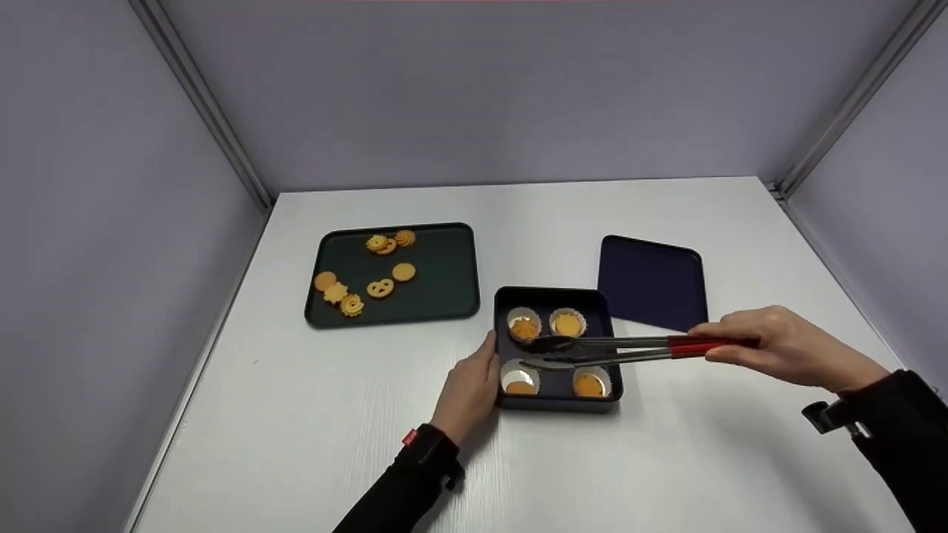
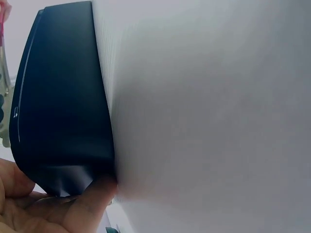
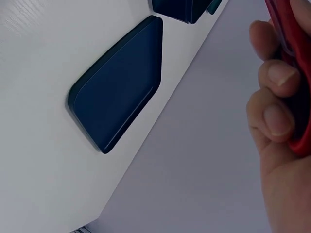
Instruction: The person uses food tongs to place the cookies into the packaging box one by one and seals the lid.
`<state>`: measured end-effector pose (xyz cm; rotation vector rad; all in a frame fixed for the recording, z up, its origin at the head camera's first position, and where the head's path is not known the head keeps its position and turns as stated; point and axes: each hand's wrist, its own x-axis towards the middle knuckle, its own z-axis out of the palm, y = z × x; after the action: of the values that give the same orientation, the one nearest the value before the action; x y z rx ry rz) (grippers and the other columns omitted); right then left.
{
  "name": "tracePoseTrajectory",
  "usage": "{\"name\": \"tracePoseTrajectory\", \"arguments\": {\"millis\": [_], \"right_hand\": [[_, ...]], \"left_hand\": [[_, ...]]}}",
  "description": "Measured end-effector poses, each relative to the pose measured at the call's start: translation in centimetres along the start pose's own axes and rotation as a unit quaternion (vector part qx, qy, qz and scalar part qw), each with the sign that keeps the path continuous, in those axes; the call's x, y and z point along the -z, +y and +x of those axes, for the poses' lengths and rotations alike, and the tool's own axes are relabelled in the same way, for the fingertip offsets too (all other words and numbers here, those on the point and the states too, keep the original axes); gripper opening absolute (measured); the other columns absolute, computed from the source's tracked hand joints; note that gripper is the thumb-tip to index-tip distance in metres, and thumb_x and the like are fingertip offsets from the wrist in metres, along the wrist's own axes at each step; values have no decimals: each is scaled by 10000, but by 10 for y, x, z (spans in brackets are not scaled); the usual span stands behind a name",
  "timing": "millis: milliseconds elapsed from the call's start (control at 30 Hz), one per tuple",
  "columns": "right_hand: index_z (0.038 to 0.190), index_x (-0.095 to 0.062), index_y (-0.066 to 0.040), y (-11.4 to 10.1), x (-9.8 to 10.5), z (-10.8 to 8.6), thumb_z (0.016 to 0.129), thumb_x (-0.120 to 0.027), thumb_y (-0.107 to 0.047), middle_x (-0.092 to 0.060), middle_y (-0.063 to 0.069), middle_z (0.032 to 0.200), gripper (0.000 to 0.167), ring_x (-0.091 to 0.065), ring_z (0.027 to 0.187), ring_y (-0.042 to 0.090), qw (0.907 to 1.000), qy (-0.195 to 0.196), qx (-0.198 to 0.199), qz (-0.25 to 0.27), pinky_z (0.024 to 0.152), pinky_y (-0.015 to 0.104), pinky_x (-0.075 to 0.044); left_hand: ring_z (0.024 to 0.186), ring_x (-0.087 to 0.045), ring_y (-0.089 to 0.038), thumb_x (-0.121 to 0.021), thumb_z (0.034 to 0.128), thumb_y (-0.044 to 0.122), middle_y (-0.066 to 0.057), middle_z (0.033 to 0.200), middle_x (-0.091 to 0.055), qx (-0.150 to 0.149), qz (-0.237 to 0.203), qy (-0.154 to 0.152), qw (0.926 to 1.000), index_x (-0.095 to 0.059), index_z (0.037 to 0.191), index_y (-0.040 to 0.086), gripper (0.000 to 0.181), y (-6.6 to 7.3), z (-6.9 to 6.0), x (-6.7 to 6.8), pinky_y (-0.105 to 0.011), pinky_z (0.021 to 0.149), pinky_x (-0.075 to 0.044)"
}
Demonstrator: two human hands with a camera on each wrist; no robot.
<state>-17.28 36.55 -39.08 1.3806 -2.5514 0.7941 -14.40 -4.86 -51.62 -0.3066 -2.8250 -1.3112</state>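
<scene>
The right grip [image 1: 770, 344] held red-handled tongs [image 1: 692, 350] over a black box [image 1: 559, 403]; the left grip [image 1: 469, 389] clasped its left side, between the surface's [image 1: 296, 429] side edges. Low, sideways tongs might have tipped its paper cups [image 1: 521, 372]. Cookies [image 1: 404, 272] lay toward the far-left corner.

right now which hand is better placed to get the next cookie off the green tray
Probably the right hand: it grips the red-handled tongs, their tips over the box. The left hand looks nearer the green tray, but it holds the box's side and has no tool.
</scene>
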Motion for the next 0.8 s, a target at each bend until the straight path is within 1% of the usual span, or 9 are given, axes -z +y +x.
{"name": "tracePoseTrajectory", "arguments": {"millis": [100, 200, 333, 400, 467, 600, 667, 800], "right_hand": [[1152, -779, -106, -2, 2, 6, 724, -845, 50, -674, -130, 872, 460, -500, 689, -40, 9999, -88, 124, -47, 609, 102, -371], [1162, -776, -125, -5, 7, 17, 753, -842, 25, -667, -159, 862, 440, -489, 680, -52, 9994, -313, 161, -58, 608, 95, -376], [1172, -774, -152, -9, 14, 33, 807, -836, -37, -673, -185, 874, 387, -501, 688, -54, 9973, -716, 35, -135, 614, 102, -395], [1169, -776, -150, -10, 19, 40, 828, -833, -74, -685, -179, 886, 353, -513, 703, -49, 9956, -916, -100, -163, 613, 114, -408], [1159, -780, -140, -10, 23, 47, 840, -833, -107, -698, -168, 894, 326, -516, 713, -44, 9936, -1095, -183, -219, 607, 132, -418], [1158, -782, -124, -11, 29, 61, 844, -835, -151, -682, -170, 878, 319, -483, 712, -40, 9897, -1354, -117, -441, 581, 176, -418], [1156, -784, -132, -11, 29, 67, 847, -834, -170, -667, -187, 870, 315, -472, 722, -41, 9875, -1458, -25, -593, 588, 197, -416], [1152, -789, -149, -14, 26, 78, 856, -829, -192, -640, -200, 842, 301, -469, 721, -42, 9826, -1700, -31, -752, 596, 215, -419]], "left_hand": [[1208, -637, -381, -421, 1095, 144, -217, 1410, -597, -27, 14, 1, 10000, -413, 1540, -25, 476, 0, 1, 1, -493, 1023, -497], [1201, -641, -379, -421, 1095, 144, -212, 1408, -600, -54, 7, 16, 10000, -417, 1538, -24, 475, 0, 2, 1, -492, 1019, -500], [1205, -639, -379, -427, 1091, 141, -209, 1410, -601, -69, 10, 53, 10000, -427, 1531, -29, 471, 1, 2, 1, -496, 1017, -499], [1217, -634, -373, -428, 1092, 149, -197, 1419, -597, -16, -14, 37, 10000, -425, 1537, -16, 475, 1, 1, 1, -493, 1026, -494], [1212, -637, -373, -429, 1092, 148, -200, 1414, -600, -25, -1, 46, 10000, -427, 1535, -19, 473, 2, 0, 1, -494, 1022, -498], [1193, -647, -373, -425, 1096, 146, -204, 1407, -604, -35, 44, 49, 10000, -425, 1534, -25, 470, 1, 0, 0, -487, 1006, -509], [1167, -660, -377, -423, 1096, 137, -216, 1391, -613, -75, 76, 65, 9999, -425, 1528, -38, 466, 1, -1, 0, -487, 986, -520], [1134, -673, -379, -427, 1095, 135, -225, 1369, -625, -61, 64, 56, 9999, -425, 1528, -40, 467, 2, -1, -1, -490, 965, -530]]}}
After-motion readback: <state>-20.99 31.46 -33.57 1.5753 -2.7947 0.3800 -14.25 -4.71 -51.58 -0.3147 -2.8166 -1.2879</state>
